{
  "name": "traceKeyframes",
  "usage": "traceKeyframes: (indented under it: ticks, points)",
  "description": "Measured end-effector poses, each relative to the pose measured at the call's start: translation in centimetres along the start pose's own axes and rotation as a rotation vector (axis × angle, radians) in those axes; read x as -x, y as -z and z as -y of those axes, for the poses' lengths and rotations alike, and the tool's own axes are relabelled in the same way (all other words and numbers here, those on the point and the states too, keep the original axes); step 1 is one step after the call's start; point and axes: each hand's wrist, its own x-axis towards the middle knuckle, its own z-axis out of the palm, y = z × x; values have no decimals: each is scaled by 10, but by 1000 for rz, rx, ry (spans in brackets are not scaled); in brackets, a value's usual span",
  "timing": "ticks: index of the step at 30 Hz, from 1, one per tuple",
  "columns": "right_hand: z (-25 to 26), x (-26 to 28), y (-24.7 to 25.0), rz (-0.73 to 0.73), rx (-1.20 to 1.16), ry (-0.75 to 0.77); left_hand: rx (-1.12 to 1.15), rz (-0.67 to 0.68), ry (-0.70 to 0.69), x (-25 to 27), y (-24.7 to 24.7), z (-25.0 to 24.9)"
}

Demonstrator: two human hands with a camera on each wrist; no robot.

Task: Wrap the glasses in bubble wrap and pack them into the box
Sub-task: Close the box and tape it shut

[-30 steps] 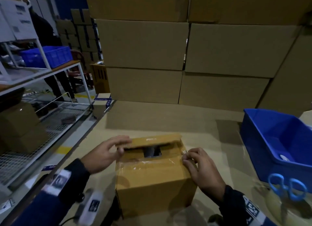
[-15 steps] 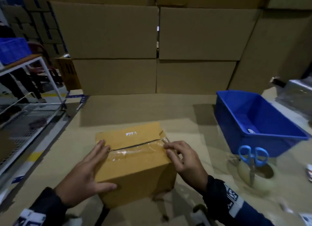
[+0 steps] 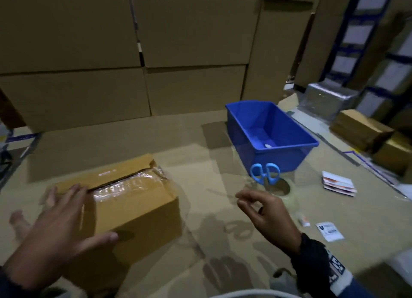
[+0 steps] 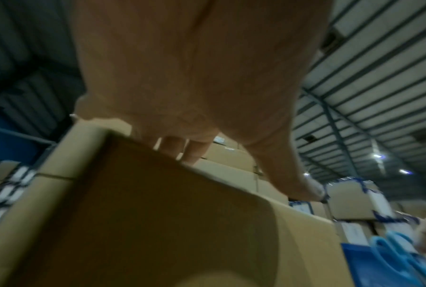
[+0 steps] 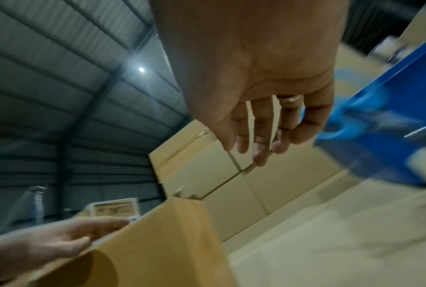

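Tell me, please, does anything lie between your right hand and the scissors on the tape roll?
Nothing visible does. The right hand hangs free over bare cardboard tabletop, and the blue-handled scissors stand just beyond its fingertips on the tape roll.

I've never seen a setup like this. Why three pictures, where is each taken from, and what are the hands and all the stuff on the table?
There is no machine here: a person wears three cameras. One sits on the head and looks down at the work; one on each wrist looks along the hand, which is why those two pictures look tilted and show the roof.

The left hand lies flat, fingers spread, on a small cardboard box whose top seam is partly covered with clear tape. The right hand is in the air beside the box, fingers loosely bent, holding nothing I can make out.

On the cardboard-covered table stand a blue bin, blue-handled scissors resting on a tape roll, and some small paper packets. Large cartons are stacked behind.
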Motion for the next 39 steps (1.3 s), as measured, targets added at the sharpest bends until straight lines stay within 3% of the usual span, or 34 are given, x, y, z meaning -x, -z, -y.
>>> traceKeyframes:
  ticks: [3,6,9,12,14,19,22,26,29,31,36,39]
  points:
    - [-20,14,27,-68,103,-78,16,-134,-183,6,-4,-42]
    - [-42,15,45,-131,236,-157,193,-338,-573,22,-16,-103]
    - [-70,3,54,-58,487,-238,403,-184,-710,24,-38,-155]
    - [-88,-11,55,288,720,-325,484,-67,-762,17,-65,-191]
    - [-92,-19,55,410,812,-335,559,-36,-715,12,-78,-210]
    - [-92,-27,59,438,852,-260,654,40,-499,4,-102,-229]
    - [-93,-18,58,304,745,-148,662,155,-407,6,-113,-233]
    - [-75,-6,46,137,318,-12,681,245,-324,8,-126,-246]
    - [-52,-8,29,76,-22,-13,765,195,-295,9,-123,-254]
    - [-42,-14,17,162,-173,-87,878,125,-267,8,-121,-253]
    - [-25,-27,-5,387,-362,-189,1100,-86,-196,1,-120,-237]
    - [-20,-32,-2,471,-283,-159,1152,-89,-156,3,-118,-230]
